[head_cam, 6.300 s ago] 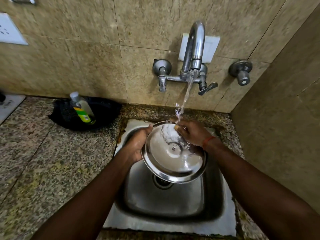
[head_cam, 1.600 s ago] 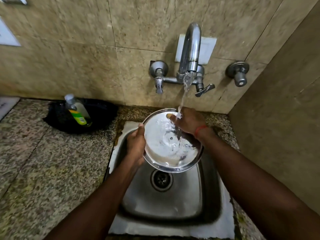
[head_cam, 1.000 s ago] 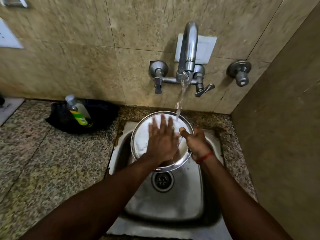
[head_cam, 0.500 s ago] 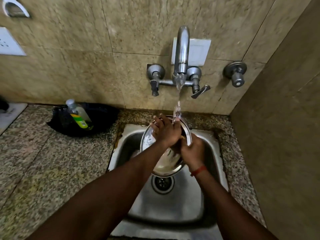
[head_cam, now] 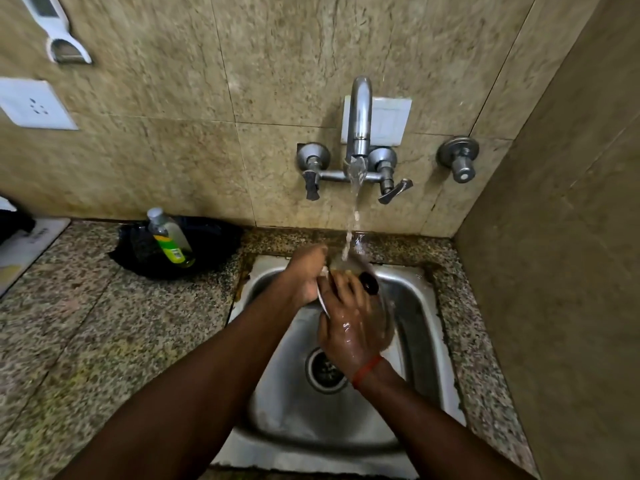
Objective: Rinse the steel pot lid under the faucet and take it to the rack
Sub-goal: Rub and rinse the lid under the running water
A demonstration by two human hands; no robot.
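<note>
The steel pot lid (head_cam: pixel 383 315) is held tilted on edge over the sink (head_cam: pixel 419 306), its black knob (head_cam: pixel 369 283) facing me. Water from the faucet (head_cam: pixel 360 123) falls onto the lid's upper rim. My left hand (head_cam: pixel 304 275) grips the lid's left edge from behind. My right hand (head_cam: pixel 346 320), wet and with a red thread at the wrist, lies spread over the knob side and covers much of the lid.
A green dish-soap bottle (head_cam: pixel 170 239) leans on a black cloth (head_cam: pixel 211 244) on the granite counter (head_cam: pixel 104 323) to the left. A side wall (head_cam: pixel 561 271) stands close on the right. A second wall tap (head_cam: pixel 459 160) is right of the faucet. No rack is in view.
The lid has been turned over, so its knob side now faces me. My left hand went from the inner face to the left edge, and my right hand came over the knob side.
</note>
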